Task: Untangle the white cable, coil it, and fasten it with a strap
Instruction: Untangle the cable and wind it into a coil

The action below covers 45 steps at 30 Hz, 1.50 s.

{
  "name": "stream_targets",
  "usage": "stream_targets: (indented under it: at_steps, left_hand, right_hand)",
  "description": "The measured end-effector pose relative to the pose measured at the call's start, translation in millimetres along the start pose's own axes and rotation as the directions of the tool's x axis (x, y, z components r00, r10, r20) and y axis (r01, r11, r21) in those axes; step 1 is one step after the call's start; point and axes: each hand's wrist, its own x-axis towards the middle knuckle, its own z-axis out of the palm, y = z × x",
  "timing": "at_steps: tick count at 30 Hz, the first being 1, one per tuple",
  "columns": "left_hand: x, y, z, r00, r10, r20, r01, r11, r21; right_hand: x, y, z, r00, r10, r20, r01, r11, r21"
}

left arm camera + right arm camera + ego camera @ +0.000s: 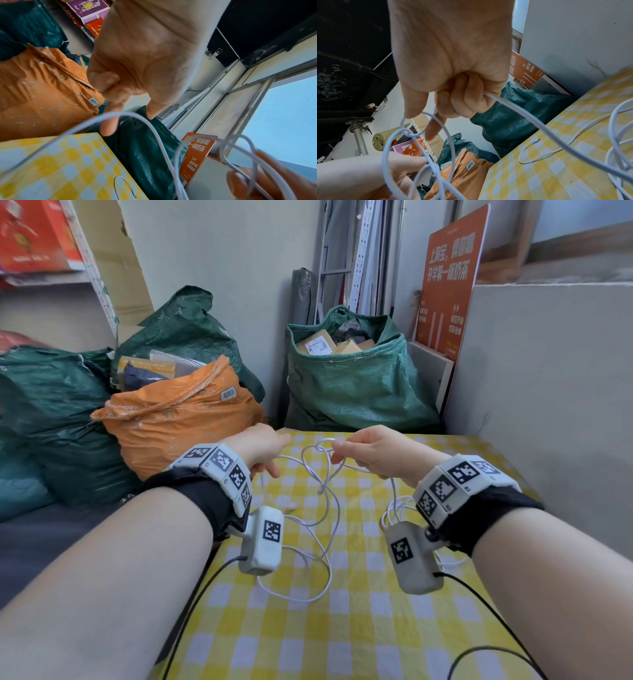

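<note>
A thin white cable (322, 491) hangs in tangled loops between both hands above the yellow checked table (342, 628). Its slack lies on the cloth, and one plug end (536, 140) rests flat there. My left hand (267, 450) holds a strand between thumb and fingers; the cable (154, 127) arcs across a fingertip in the left wrist view. My right hand (373, 453) grips the cable (530, 119) in its curled fingers, while thumb and index pinch a small loop by a knot (406, 132). No strap is visible.
An orange sack (178, 419) and green sacks (352, 385) stand beyond the table's far and left edges. A grey partition (548, 405) borders the table on the right, with an orange sign (448, 285) behind. Black camera wires (496, 618) trail over the near cloth.
</note>
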Motion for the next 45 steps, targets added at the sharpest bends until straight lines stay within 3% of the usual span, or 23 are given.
stream_targets:
  at_steps: [3, 6, 9, 11, 14, 17, 21, 27, 31, 35, 41, 45]
  left_hand:
    - [4.1, -5.3, -2.9, 0.999, -0.020, -0.046, 0.020, 1.000, -0.003]
    - [-0.2, 1.8, -3.1, 0.989, 0.097, -0.112, -0.107, 0.990, -0.089]
    - [-12.4, 17.1, -2.2, 0.981, 0.184, 0.056, -0.161, 0.944, -0.287]
    - [-21.1, 24.7, -1.7, 0.948, 0.246, 0.203, -0.158, 0.915, -0.372]
    - [-25.2, 29.2, 0.9, 0.909, 0.334, 0.250, -0.213, 0.887, -0.411]
    - [-21.6, 30.2, 1.5, 0.915, 0.345, 0.207, -0.242, 0.883, -0.402]
    - [-18.6, 30.9, 0.7, 0.945, 0.322, 0.052, -0.307, 0.932, -0.192]
    - [-7.5, 18.3, -1.9, 0.957, 0.217, -0.192, -0.227, 0.973, -0.031]
    - [-2.3, 6.8, -5.0, 0.977, 0.128, -0.171, -0.172, 0.945, -0.279]
    - [-0.2, 3.2, -6.4, 0.990, 0.114, -0.089, -0.144, 0.818, -0.557]
    - [-0.6, 4.5, -8.4, 0.986, 0.166, -0.012, -0.115, 0.625, -0.772]
    - [-2.6, 10.3, -5.4, 0.978, 0.206, -0.034, -0.171, 0.695, -0.698]
  right_hand:
    - [-1.1, 0.0, -0.5, 1.000, 0.013, -0.024, -0.013, 1.000, 0.015]
    - [0.6, -0.9, 1.8, 0.998, 0.023, -0.060, -0.021, 0.999, 0.034]
    - [2.9, -3.4, 4.7, 0.997, 0.026, -0.068, -0.022, 0.998, 0.052]
    - [4.5, -4.6, 6.0, 0.998, 0.028, -0.057, -0.023, 0.995, 0.094]
    - [4.3, -6.2, 5.2, 0.998, 0.040, -0.058, -0.033, 0.993, 0.112]
    - [2.3, -6.4, 1.9, 0.992, 0.039, -0.120, -0.038, 0.999, 0.011]
    - [2.0, -7.7, -2.5, 0.968, 0.057, -0.245, -0.067, 0.997, -0.036]
    - [5.5, -5.7, -11.0, 0.928, 0.084, -0.363, -0.118, 0.990, -0.074]
    - [9.0, 0.1, -13.4, 0.912, 0.121, -0.392, -0.168, 0.982, -0.088]
    - [13.2, 3.2, -13.1, 0.899, 0.153, -0.410, -0.219, 0.968, -0.119]
    - [16.9, 9.4, -14.3, 0.900, 0.174, -0.399, -0.270, 0.942, -0.198]
    - [16.9, 5.3, -8.2, 0.929, 0.124, -0.350, -0.203, 0.959, -0.198]
